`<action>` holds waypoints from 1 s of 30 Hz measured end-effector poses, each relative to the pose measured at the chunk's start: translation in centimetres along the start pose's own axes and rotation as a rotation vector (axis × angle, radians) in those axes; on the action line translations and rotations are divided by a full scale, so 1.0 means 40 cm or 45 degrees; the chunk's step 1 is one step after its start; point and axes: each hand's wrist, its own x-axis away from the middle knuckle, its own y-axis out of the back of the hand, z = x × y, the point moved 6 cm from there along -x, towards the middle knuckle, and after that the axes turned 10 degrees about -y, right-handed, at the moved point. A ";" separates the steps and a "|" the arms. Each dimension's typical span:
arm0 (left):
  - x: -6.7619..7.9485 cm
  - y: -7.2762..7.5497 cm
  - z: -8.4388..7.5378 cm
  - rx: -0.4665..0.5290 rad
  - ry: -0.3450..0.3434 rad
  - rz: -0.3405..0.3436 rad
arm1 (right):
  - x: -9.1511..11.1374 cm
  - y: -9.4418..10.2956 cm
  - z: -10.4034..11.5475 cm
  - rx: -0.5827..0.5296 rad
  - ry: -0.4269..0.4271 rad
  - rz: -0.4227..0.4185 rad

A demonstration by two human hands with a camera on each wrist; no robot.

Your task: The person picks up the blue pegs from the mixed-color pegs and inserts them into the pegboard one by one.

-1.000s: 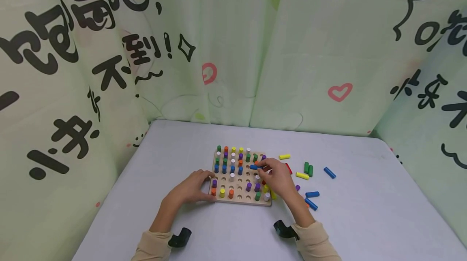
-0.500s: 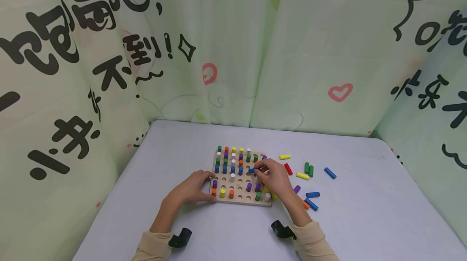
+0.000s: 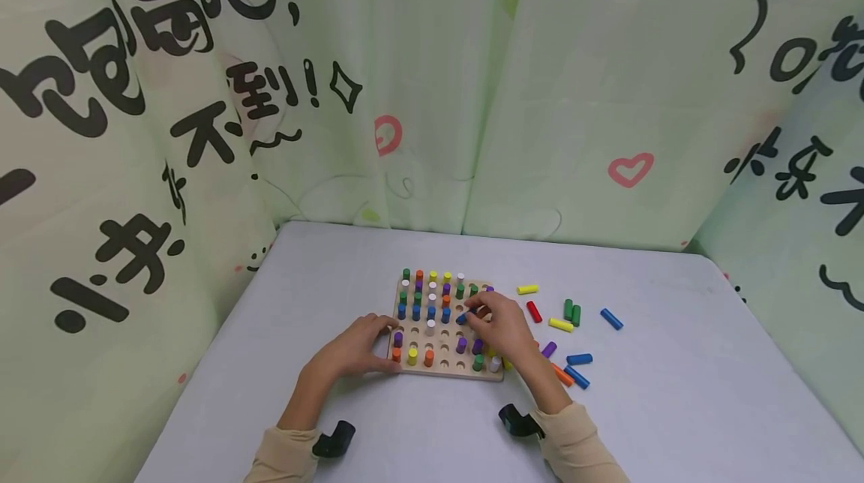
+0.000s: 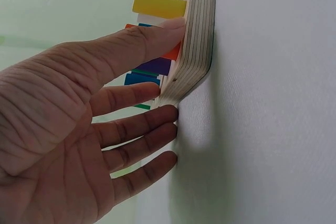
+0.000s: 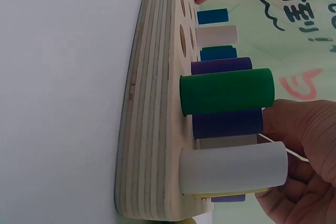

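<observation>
A wooden pegboard [image 3: 445, 373] with round holes lies on the table, partly filled with upright coloured pegs. My left hand [image 3: 354, 348] rests at its left side; in the left wrist view the thumb touches the board's front edge [image 4: 198, 30] and the extended fingers [image 4: 142, 127] lie along the side. My right hand [image 3: 502, 325] pinches a blue peg [image 3: 462, 318], tilted over the holes right of the row of blue pegs [image 3: 430, 313]. In the right wrist view, a green peg [image 5: 228, 92] and a white peg [image 5: 236, 169] stand before the right hand [image 5: 310, 140], hiding its fingertips.
Loose pegs lie right of the board: blue [image 3: 611, 319], green [image 3: 571, 311], yellow [image 3: 560, 325], red [image 3: 534, 311], purple [image 3: 549, 349] and orange [image 3: 562, 374]. The white tabletop [image 3: 695, 393] extends around them. A printed curtain [image 3: 553, 93] hangs behind and at both sides.
My right hand has moved slightly left and nearer, and the blue peg has turned from lying level to tilting down toward the holes. The left hand and board have stayed put.
</observation>
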 end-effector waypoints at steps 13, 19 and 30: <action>0.002 -0.001 -0.003 0.000 -0.005 -0.002 | 0.002 0.001 0.013 0.007 0.032 -0.010; 0.002 -0.004 -0.001 0.004 -0.006 -0.001 | 0.010 0.001 0.016 -0.008 0.047 -0.015; 0.001 -0.004 0.000 0.000 -0.007 -0.005 | 0.028 0.011 0.014 -0.023 0.029 -0.044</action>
